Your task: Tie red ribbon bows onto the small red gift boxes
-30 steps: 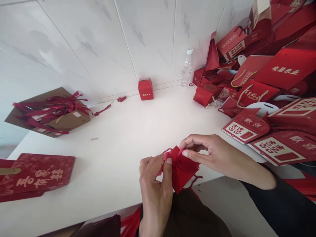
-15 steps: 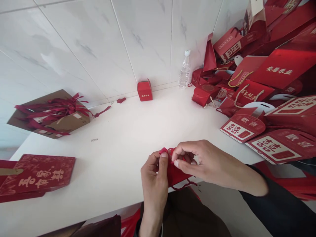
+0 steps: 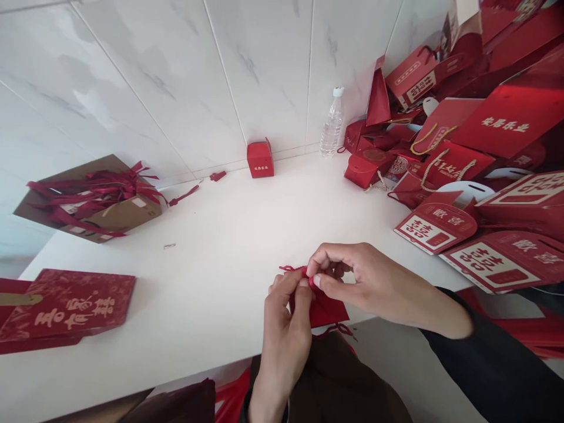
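A small red packet or box (image 3: 329,311) rests at the table's front edge, mostly covered by my hands; a dark red cord (image 3: 341,329) trails from its near side. My left hand (image 3: 287,326) pinches a bright red ribbon (image 3: 313,282) between thumb and fingers above the packet. Close against it, my right hand (image 3: 352,273) pinches the same ribbon with thumb and forefinger. A bit of red cord (image 3: 286,268) shows beyond the left fingers. Whether the ribbon is knotted cannot be seen.
Many red gift boxes (image 3: 502,264) pile up at the right. A clear bottle (image 3: 331,126) and a small red box (image 3: 260,160) stand by the wall. A cardboard box (image 3: 132,217) of ribbons and a red bag (image 3: 88,299) lie left, near a small clip (image 3: 170,246).
My left hand has shifted right, closer to my right fingertips, drawing the ribbon together over the packet. More of the packet's red front shows now. The view has tilted slightly.
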The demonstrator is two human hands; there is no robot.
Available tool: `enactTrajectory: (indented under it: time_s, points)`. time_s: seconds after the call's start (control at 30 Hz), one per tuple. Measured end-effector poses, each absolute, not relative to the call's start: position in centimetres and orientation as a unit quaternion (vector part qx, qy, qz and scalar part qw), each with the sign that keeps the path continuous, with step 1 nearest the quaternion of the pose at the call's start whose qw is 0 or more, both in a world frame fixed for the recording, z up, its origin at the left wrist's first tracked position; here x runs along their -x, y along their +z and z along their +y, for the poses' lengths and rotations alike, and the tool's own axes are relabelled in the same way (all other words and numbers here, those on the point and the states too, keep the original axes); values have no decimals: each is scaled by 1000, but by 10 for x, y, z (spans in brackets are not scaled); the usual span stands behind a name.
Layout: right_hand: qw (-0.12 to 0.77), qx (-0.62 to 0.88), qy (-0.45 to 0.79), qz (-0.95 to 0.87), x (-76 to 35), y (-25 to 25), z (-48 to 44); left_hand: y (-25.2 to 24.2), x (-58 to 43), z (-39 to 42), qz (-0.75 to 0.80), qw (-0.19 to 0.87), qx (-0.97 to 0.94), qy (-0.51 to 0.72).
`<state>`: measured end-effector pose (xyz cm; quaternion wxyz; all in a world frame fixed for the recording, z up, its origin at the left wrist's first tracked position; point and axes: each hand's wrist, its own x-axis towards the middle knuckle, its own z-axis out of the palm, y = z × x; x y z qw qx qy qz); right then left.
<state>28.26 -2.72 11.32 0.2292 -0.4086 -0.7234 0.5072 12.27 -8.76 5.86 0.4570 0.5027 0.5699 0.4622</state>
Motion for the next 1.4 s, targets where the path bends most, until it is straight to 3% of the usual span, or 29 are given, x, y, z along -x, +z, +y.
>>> enactTrajectory:
  time_s: [0.2,0.4,0.7,0.93,1.4]
  points:
    - [230,406,471,-748,-283,114,-28,68,-119,-86,558,421,-616,364]
    - [250,392,361,-808,-284,107,-24,66,-118,-77,563,437,-597,368]
    - [244,457,387,-762,-284,99,-28,72,-103,-66,514,576,-541,334]
    - [300,457,385,-743,-282,91,-45,76,-102,-59,495,654,-432,374]
    - [314,500,414,-693,-285,79,-52,76,-104,-59,493,649,-450,366]
